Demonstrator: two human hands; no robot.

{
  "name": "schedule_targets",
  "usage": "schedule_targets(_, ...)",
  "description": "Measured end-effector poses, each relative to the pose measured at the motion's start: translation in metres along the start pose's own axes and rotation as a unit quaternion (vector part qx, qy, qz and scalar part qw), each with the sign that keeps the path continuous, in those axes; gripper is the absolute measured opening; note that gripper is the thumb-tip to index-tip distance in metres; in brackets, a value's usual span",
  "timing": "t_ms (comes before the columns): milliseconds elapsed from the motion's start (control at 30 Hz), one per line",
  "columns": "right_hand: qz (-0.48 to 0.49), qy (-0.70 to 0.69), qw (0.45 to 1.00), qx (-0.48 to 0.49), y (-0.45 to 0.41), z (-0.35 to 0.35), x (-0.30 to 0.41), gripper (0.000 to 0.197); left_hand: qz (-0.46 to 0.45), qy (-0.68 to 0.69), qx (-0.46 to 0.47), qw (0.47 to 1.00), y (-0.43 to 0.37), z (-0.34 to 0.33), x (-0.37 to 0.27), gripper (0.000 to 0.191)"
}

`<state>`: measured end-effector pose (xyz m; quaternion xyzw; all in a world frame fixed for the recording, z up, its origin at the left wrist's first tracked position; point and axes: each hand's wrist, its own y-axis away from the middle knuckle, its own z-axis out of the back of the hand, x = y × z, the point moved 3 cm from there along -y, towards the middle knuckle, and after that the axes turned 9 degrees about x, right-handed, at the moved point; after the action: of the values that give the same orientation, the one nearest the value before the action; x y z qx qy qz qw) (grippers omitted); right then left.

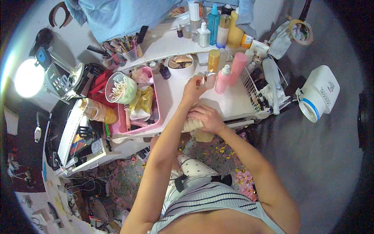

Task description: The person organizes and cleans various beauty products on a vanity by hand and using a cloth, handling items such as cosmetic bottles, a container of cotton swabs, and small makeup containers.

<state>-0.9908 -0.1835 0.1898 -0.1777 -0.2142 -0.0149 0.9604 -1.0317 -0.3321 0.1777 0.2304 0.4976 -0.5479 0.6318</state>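
Note:
My left hand [192,90] has its fingertips around the left side of a small shiny, reflective bottle [209,79] on the white desktop [172,96]. Below it, at the desk's front edge, my right hand [209,117] grips a folded beige cloth [193,125], part of which hangs over the edge. Just right of the shiny bottle stand a pink spray bottle [222,81] and a taller pink bottle [238,65]. A gold-capped bottle [213,60] rises behind it. My right palm hides part of the cloth.
On the left, a pink basket [157,117] holds packets and a tub of cotton swabs [121,87]. A white bowl of sponges [180,70] stands behind my hands. Several bottles crowd the raised shelf [163,44]. At right are a white wire basket [252,92] and a white device [318,93].

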Motion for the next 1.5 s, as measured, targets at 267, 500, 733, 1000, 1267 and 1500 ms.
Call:
schedule_targets(267, -0.067, -0.045, 0.995, -0.054, -0.026, 0.006, -0.010, 0.059, -0.063, -0.167, -0.169, 0.969, -0.065, 0.081, -0.046, 0.019)
schedule_targets(500, -0.090, -0.112, 0.984, -0.101, -0.054, -0.001, -0.017, 0.061, -0.042, -0.220, -0.213, 0.951, -0.167, 0.119, 0.008, 0.035)
schedule_targets(733, -0.091, -0.061, 0.983, -0.146, -0.059, -0.008, -0.030, 0.061, 0.114, -0.237, -0.173, 0.949, -0.193, 0.091, 0.008, 0.038)
schedule_targets(1000, -0.071, -0.091, 0.978, -0.175, -0.064, -0.010, -0.026, 0.057, 0.087, -0.058, -0.140, 0.985, -0.178, 0.114, 0.006, 0.021)
schedule_targets(1267, -0.147, -0.060, 0.981, -0.112, -0.071, -0.020, -0.035, 0.052, 0.019, 0.393, -0.005, 0.919, -0.064, 0.097, -0.067, 0.034)
schedule_targets(1500, -0.174, -0.071, 0.969, -0.158, -0.062, -0.013, -0.020, 0.055, -0.068, 0.520, 0.073, 0.848, 0.011, 0.096, -0.114, 0.045)
